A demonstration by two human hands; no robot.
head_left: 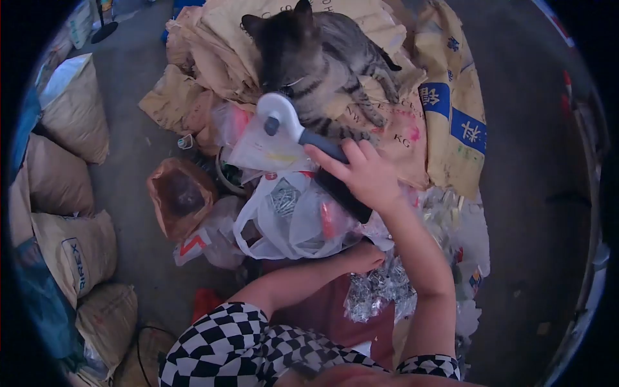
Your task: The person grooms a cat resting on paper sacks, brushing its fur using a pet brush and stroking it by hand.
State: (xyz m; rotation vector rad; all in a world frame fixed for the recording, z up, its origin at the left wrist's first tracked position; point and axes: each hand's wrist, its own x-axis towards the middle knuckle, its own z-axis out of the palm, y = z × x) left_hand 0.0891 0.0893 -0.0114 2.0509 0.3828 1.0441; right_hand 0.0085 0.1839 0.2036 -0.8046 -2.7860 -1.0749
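Note:
My right hand (371, 177) is wrapped around the grey-and-black handle of a tool (282, 111) with a rounded white head and a dark knob. Its exact kind is unclear. The head points up and left, in front of a grey tabby cat (316, 58) lying on brown sacks. My left hand (366, 257) is closed in a fist below the tool, close to small clear packets of shiny metal pieces (377, 290). What it holds, if anything, is hidden. A white plastic bag (258, 222) with metal pieces showing inside lies left of the tool.
Brown paper sacks (216, 48) lie under and behind the cat, beside a tan sack with blue panels (449, 103). An open brown paper bag (161, 209) stands at left. Full sacks (80, 245) line the left side on the grey floor (145, 138).

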